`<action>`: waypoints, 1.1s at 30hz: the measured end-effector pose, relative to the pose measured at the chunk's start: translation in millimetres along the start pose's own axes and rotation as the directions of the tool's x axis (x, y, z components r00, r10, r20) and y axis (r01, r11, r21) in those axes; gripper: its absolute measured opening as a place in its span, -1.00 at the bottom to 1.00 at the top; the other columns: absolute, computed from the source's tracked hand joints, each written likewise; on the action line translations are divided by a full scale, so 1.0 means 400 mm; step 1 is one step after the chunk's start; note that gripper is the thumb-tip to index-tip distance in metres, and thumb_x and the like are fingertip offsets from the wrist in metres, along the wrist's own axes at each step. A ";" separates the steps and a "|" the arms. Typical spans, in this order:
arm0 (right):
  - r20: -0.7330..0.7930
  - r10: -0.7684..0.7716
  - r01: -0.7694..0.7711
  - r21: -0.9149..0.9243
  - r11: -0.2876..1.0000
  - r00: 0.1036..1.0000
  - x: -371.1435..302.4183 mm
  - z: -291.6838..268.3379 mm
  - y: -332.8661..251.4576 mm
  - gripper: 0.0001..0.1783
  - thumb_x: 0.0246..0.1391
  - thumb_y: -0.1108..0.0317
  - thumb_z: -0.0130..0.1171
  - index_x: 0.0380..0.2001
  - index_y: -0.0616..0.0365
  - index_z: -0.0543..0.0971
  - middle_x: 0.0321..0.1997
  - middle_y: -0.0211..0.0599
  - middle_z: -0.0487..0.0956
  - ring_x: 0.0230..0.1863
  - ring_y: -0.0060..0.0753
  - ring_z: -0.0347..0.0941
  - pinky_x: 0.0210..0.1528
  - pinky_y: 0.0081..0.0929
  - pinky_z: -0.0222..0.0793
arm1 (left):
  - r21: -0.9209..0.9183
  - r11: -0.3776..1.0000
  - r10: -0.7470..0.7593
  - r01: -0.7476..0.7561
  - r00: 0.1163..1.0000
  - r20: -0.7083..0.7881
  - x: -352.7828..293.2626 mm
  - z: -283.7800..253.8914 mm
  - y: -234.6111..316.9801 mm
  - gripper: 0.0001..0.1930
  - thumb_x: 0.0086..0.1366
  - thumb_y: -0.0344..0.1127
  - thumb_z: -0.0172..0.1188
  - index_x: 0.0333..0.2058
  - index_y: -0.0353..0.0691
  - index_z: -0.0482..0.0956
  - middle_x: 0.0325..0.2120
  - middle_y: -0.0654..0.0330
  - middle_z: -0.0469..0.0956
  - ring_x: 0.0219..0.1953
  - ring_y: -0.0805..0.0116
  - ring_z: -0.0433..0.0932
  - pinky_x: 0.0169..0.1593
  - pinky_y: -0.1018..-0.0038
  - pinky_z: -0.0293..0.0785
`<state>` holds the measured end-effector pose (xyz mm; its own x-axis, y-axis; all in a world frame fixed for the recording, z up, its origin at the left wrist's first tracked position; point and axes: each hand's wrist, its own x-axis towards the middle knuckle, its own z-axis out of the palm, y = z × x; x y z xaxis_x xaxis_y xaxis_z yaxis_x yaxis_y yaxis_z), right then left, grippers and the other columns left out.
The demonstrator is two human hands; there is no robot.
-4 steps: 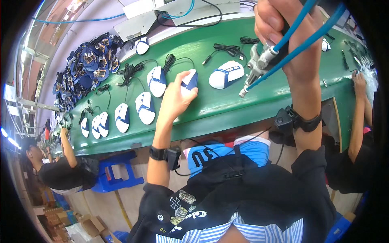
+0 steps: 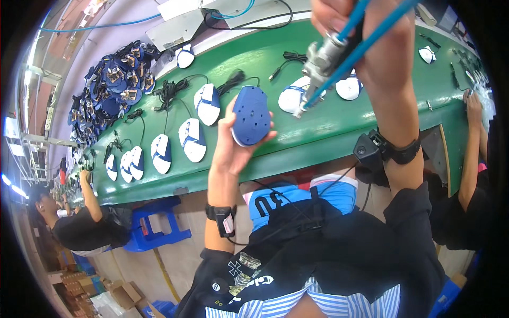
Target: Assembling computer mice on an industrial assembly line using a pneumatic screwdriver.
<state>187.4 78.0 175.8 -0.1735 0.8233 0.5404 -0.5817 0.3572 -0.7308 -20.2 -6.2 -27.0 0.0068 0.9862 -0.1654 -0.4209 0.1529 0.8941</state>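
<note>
My left hand (image 2: pixel 237 146) holds a computer mouse (image 2: pixel 251 116) turned over, its blue underside with several small holes facing up; fingers and thumb grip its edges. My right hand (image 2: pixel 379 45), raised above the bench, is closed around a powered screwdriver (image 2: pixel 323 63) with a metal head and blue hoses. Its narrow tip points down and left, to the right of the held mouse. Behind that tip lies a white-and-blue mouse (image 2: pixel 290 98), partly covered by the tool. Another mouse (image 2: pixel 348 87) sits just beyond, beside my right hand.
On the green bench (image 2: pixel 228 161), several white-and-blue mice (image 2: pixel 192 140) with black cables (image 2: pixel 172 93) stand in a row at left. A heap of blue mouse bases (image 2: pixel 114 79) lies farther back. Co-workers sit on both sides; a blue stool (image 2: pixel 159 225) stands at lower left.
My left hand has lifted the mouse off the bench and turned it underside up. My right hand and the screwdriver have shifted left, showing another mouse behind.
</note>
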 end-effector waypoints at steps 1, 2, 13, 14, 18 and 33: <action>0.003 -0.014 0.014 -0.041 0.999 1.000 0.009 0.024 0.014 -0.76 0.21 0.27 0.22 -0.47 0.18 0.55 -0.73 -0.57 0.30 -0.76 -0.75 0.17 -0.71 -0.69 0.05 | -0.516 0.852 -0.037 0.091 0.993 0.114 -0.006 -0.005 -0.017 -0.28 0.29 0.07 0.05 0.30 -0.30 0.25 0.15 -0.28 0.37 0.14 -0.19 0.46 0.12 -0.04 0.55; 0.049 -0.037 0.040 -0.075 0.996 0.998 0.017 0.051 0.022 -0.73 0.21 0.23 0.23 -0.47 0.20 0.57 -0.72 -0.54 0.32 -0.74 -0.74 0.19 -0.70 -0.69 0.05 | -0.564 0.821 -0.035 0.087 0.994 0.103 -0.013 -0.002 -0.031 -0.27 0.29 0.06 0.04 0.30 -0.33 0.24 0.16 -0.28 0.36 0.16 -0.21 0.44 0.15 -0.07 0.53; 0.105 -0.221 0.228 -0.061 0.972 0.970 0.026 0.165 0.287 -0.74 0.20 0.26 0.26 -0.51 0.16 0.56 -0.74 -0.56 0.33 -0.77 -0.74 0.19 -0.71 -0.68 0.04 | -0.805 0.580 -0.075 0.126 0.992 0.102 -0.009 -0.102 -0.107 -0.30 0.44 0.12 -0.06 0.30 -0.36 0.17 0.15 -0.21 0.32 0.12 -0.11 0.46 0.07 0.07 0.64; 0.113 -0.137 0.141 -0.028 0.990 0.984 0.019 0.176 0.267 -0.75 0.20 0.27 0.26 -0.51 0.17 0.56 -0.74 -0.56 0.32 -0.77 -0.74 0.17 -0.72 -0.68 0.03 | -0.797 0.591 -0.083 0.121 0.993 0.089 -0.008 -0.106 -0.107 -0.30 0.44 0.11 -0.06 0.29 -0.37 0.17 0.13 -0.20 0.33 0.10 -0.09 0.47 0.06 0.08 0.65; 0.152 -0.149 0.157 -0.037 0.987 0.977 0.020 0.163 0.322 -0.75 0.21 0.28 0.22 -0.49 0.19 0.55 -0.75 -0.57 0.28 -0.78 -0.73 0.14 -0.72 -0.67 0.03 | -0.817 0.561 -0.096 0.136 0.990 0.099 -0.010 -0.123 -0.107 -0.30 0.43 0.11 -0.05 0.29 -0.37 0.16 0.11 -0.19 0.34 0.08 -0.09 0.48 0.04 0.08 0.67; 0.308 -0.331 0.376 -0.099 0.921 0.892 0.039 0.143 0.201 -0.70 0.29 0.19 0.12 -0.26 0.25 0.61 -0.62 -0.51 0.39 -0.65 -0.74 0.27 -0.60 -0.73 0.14 | -0.769 0.627 -0.153 0.126 0.988 0.037 -0.001 -0.085 -0.096 -0.45 0.44 0.10 -0.15 0.28 -0.06 0.24 -0.01 -0.15 0.48 -0.09 0.01 0.61 -0.13 0.13 0.71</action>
<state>92.5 94.2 149.6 -0.2065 0.4801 0.8525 -0.5227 0.6824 -0.5109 -35.0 -14.7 -75.3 0.1043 0.9529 -0.2847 -0.9605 0.1708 0.2196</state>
